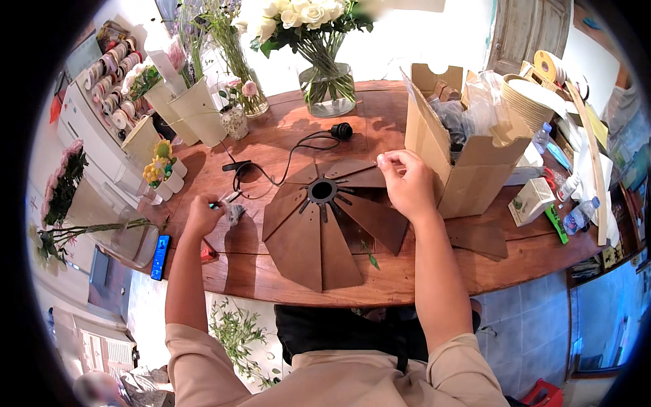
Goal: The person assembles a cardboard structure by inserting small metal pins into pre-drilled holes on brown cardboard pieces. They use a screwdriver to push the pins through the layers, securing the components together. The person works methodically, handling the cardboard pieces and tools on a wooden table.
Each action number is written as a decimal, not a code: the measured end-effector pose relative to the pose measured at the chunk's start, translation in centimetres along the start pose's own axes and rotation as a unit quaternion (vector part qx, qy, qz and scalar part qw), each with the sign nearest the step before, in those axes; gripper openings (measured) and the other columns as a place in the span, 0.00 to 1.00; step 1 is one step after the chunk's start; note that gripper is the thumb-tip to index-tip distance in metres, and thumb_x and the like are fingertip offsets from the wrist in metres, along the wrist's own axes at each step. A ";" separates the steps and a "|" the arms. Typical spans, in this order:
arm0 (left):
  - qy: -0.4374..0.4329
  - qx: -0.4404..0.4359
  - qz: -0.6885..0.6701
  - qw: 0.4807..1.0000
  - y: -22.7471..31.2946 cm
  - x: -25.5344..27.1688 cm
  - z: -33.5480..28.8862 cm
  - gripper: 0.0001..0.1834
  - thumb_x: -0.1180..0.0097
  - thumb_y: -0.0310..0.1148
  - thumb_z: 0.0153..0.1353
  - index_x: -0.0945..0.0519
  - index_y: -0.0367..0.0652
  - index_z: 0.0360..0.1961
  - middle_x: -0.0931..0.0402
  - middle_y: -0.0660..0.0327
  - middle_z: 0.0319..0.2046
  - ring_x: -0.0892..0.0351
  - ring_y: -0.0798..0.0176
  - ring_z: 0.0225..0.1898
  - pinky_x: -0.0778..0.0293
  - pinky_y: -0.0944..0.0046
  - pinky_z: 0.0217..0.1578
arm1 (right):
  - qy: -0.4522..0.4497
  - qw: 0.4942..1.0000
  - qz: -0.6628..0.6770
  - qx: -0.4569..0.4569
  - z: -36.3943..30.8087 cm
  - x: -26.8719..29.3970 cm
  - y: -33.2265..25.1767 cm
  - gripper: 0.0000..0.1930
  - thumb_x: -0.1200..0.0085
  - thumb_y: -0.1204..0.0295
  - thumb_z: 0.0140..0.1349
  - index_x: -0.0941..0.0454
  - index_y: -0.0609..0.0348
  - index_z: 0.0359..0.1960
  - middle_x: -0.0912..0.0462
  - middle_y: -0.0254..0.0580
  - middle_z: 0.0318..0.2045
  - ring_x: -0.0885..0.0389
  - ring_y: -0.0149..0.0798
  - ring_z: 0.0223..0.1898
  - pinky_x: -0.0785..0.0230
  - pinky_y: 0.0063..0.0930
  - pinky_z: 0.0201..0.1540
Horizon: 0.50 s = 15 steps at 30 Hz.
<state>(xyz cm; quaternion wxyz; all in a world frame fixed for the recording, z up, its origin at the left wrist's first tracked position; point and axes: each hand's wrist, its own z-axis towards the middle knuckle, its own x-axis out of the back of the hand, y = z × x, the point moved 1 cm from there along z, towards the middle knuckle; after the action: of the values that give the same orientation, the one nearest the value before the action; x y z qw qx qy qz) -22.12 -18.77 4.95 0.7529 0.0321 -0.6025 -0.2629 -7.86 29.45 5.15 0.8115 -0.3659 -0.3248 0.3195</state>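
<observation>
A round brown lampshade made of flat wedge panels fans out on the wooden table in front of me, around a black ring with slotted arms. A gap shows between panels at its near right side. My right hand is closed in a pinch at the shade's far right edge; whatever sits between the fingertips is too small to make out. To the shade's left, my left hand is closed on the edge of a small clear plastic bag with dark bits inside. Past the bag lies a black cord with a lamp socket.
An open cardboard box with plastic wrapping stands right, loose brown panels beside it. Farther right are bottles and a green cutter. A glass vase of white roses stands at the back; a phone lies at the left edge.
</observation>
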 end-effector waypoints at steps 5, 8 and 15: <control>0.193 0.009 -0.100 0.976 4.1 1.3 -3.4 0.06 0.30 0.26 0.60 0.13 0.34 0.36 0.16 0.57 0.28 0.17 0.62 0.29 0.23 0.62 0.34 | -0.029 0.999 0.017 -0.024 -0.7 0.7 -3.6 0.06 0.35 0.73 0.66 0.12 0.63 0.40 0.12 0.48 0.43 0.12 0.49 0.43 0.20 0.40 0.47; 0.182 0.052 -0.273 0.943 6.1 -1.0 -4.8 0.04 0.34 0.25 0.69 0.17 0.36 0.39 0.17 0.65 0.36 0.23 0.78 0.34 0.28 0.73 0.32 | -0.061 0.992 -0.041 0.098 -0.9 -0.6 -2.4 0.09 0.37 0.74 0.67 0.13 0.64 0.46 0.12 0.49 0.46 0.14 0.51 0.49 0.22 0.42 0.56; 0.178 -0.085 -0.387 0.901 12.9 -7.9 -7.4 0.04 0.38 0.21 0.69 0.21 0.38 0.41 0.18 0.65 0.35 0.23 0.77 0.30 0.28 0.74 0.31 | -0.203 0.979 -0.021 -0.008 0.5 -2.4 -1.0 0.16 0.44 0.71 0.73 0.16 0.65 0.59 0.16 0.53 0.62 0.19 0.52 0.65 0.29 0.42 0.69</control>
<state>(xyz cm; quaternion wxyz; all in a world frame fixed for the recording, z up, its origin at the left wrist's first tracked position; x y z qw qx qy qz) -11.72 -6.24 0.56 0.6863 0.2444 -0.3743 -0.5737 -9.36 27.28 5.47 0.7320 -0.2933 -0.4930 0.3674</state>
